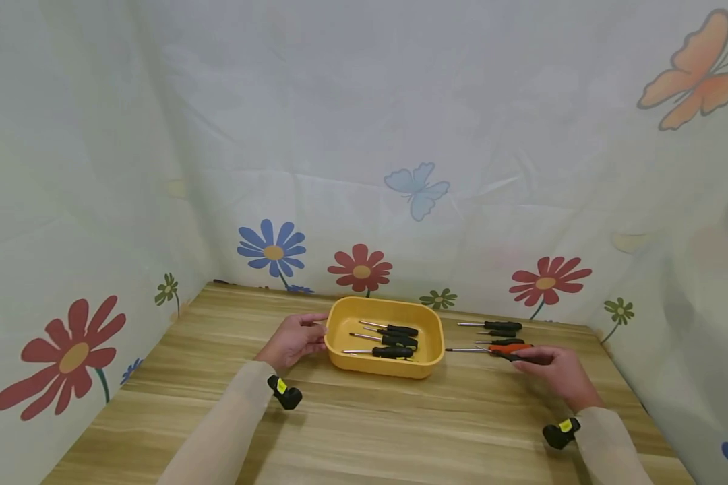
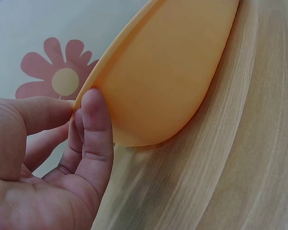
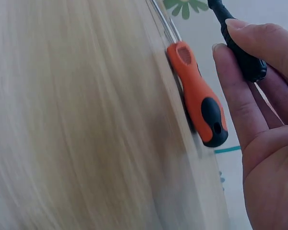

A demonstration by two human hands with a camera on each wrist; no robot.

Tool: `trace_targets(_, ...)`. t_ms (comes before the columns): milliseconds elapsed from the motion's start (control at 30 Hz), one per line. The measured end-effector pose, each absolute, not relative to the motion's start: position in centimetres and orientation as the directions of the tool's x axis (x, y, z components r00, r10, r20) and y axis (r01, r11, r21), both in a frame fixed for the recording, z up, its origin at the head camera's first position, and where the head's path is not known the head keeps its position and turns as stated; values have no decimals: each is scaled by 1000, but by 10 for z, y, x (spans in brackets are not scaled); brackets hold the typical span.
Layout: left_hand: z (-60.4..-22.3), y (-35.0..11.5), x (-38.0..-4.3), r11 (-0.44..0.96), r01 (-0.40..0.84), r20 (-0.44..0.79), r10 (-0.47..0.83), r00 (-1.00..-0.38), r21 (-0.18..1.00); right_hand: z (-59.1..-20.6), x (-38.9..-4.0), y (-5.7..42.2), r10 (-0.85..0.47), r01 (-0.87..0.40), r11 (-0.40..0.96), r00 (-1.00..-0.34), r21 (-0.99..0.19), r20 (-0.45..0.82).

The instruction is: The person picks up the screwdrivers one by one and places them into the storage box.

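Note:
A yellow plastic tray point(image 1: 388, 367) stands near the back of the table, with several black-handled screwdrivers point(image 1: 394, 352) lying inside. At its left end, my left hand point(image 1: 296, 339) pinches the rim between thumb and fingers; the left wrist view shows the tray's outer wall point(image 2: 168, 72) beyond the fingers. To the right of the tray, my right hand point(image 1: 558, 372) holds a screwdriver point(image 3: 242, 55) by its black handle, pinched between thumb and fingertips. Close beside it in the right wrist view lies an orange-and-black screwdriver point(image 3: 197, 93) on the table.
Behind the right hand, more black-handled screwdrivers point(image 1: 503, 326) lie in a row on the wooden table point(image 1: 364, 431). A white flower-and-butterfly cloth point(image 1: 315, 135) hangs behind the table and along both sides.

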State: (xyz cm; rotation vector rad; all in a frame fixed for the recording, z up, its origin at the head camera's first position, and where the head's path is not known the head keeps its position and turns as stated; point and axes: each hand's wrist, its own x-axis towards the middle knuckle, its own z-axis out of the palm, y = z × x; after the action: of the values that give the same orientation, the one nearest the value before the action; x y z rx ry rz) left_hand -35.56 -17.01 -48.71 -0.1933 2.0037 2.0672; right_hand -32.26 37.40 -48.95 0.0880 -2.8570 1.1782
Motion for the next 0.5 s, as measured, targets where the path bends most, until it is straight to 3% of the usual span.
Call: trace_targets(500,-490,-171,-358,-15,-273,-271,90,-958,962,-476,-317,346,-42,-150,649,-986,-746,162)
